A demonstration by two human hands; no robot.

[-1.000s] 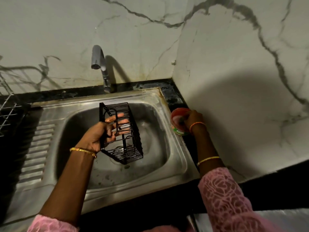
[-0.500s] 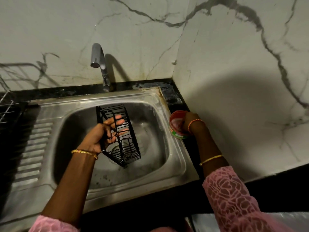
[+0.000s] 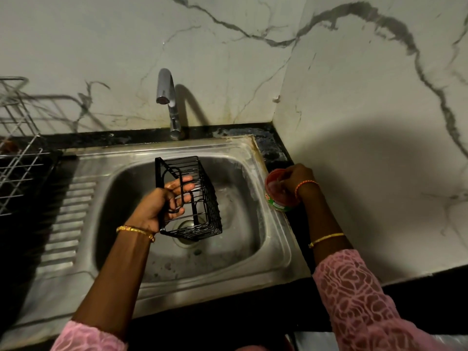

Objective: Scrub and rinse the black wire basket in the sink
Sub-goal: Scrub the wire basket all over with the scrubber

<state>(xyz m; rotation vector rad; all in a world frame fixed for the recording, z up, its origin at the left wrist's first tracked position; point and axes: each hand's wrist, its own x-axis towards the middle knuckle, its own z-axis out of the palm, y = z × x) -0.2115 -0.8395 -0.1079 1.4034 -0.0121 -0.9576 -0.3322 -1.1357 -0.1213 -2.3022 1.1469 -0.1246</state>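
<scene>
Head view: I see my left hand (image 3: 166, 201) holding the basket (image 3: 192, 196) up over the middle of the sink (image 3: 276, 247), above the drain (image 3: 187, 228). The fingers pass through the wire side and curl round it, the thumb behind; the grip looks firm. The basket hangs tilted, its open top turned toward the back edge of the sink and the tap (image 3: 168, 97), its lower end just over the drain and, as far as I can tell, clear of the basin floor.

My right hand (image 3: 297, 178) is at the right edge of the sink, on the black counter (image 3: 274, 150), with its fingers bent down into a small red tub (image 3: 277, 192). I cannot tell whether they have hold of a scrubber or only touch what is inside; the fingertips are hidden by the rim.

No water runs from the tap, and I see no foam on the wires or in the basin. The basin floor shows damp marks and a few specks near the front edge. A steel rack (image 3: 17, 158) stands at the left edge of the counter.

I judge the task is barely begun: the basket is in position, and the right hand seems to be picking up soap or a pad. Scrubbing all sides, then opening the tap and rinsing, are left to do.
</scene>
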